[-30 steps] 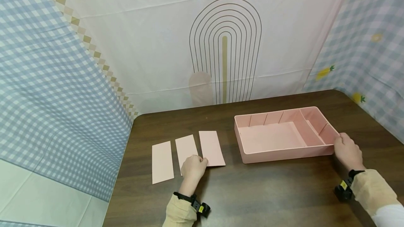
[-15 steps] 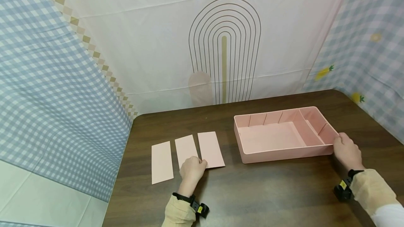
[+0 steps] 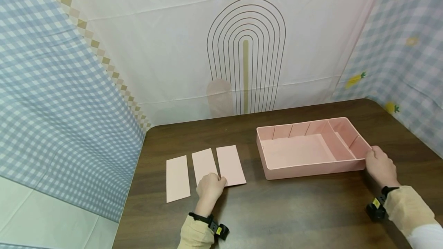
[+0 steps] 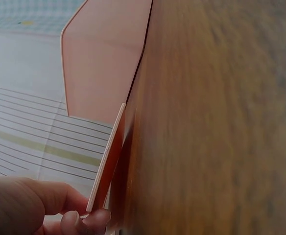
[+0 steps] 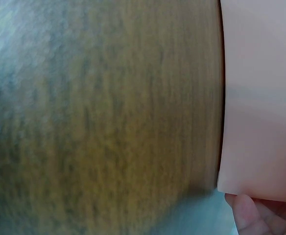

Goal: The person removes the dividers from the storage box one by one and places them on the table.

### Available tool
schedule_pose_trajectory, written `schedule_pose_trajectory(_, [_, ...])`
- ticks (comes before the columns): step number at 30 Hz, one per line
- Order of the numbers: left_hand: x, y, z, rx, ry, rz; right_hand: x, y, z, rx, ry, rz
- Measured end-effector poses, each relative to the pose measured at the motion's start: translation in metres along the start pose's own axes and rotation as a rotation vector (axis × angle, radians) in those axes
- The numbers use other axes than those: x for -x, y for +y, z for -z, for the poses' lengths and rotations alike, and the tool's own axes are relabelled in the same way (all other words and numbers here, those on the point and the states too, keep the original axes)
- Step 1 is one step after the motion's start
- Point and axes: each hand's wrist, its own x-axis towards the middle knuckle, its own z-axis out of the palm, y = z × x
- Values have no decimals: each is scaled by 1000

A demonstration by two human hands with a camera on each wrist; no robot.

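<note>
Three flat pink divider panels lie in a row on the left half of the table. They are the left panel (image 3: 178,178), the middle panel (image 3: 203,162) and the right panel (image 3: 231,164). My left hand (image 3: 209,187) pinches the right panel's near-left corner between thumb and finger, overlapping the middle panel in the head view. From the left wrist, the pinched panel (image 4: 106,156) shows edge-on and tilted, its near edge raised off the wood. At the right, my right hand (image 3: 382,167) grips the near right corner of a pink divided box (image 3: 311,170), which sits flat.
One upright partition (image 3: 336,141) crosses the box, leaving a large section on the left and a narrow one on the right. Short slots line its far wall. A white patterned cloth (image 3: 173,60) hangs behind the dark wooden table (image 3: 294,210), with checked cloths at both sides.
The right panel has shifted slightly toward me and to the left, together with my left hand. My right hand and the box stay where they were.
</note>
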Motion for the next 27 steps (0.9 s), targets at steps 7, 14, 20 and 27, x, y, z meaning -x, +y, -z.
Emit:
schedule_pose_trajectory(7, [1,0,0,-7,1,15,0,0,0,4,7,8])
schedule_pose_trajectory(14, [2,-1,0,-11,-14,13,1,0,1,6,7,7])
schedule_pose_trajectory(20, [2,0,1,-6,-8,7,1,-1,1,6,6,6])
schedule_pose_trajectory(27, [0,1,1,-9,-2,7,1,-1,0,6,4,1])
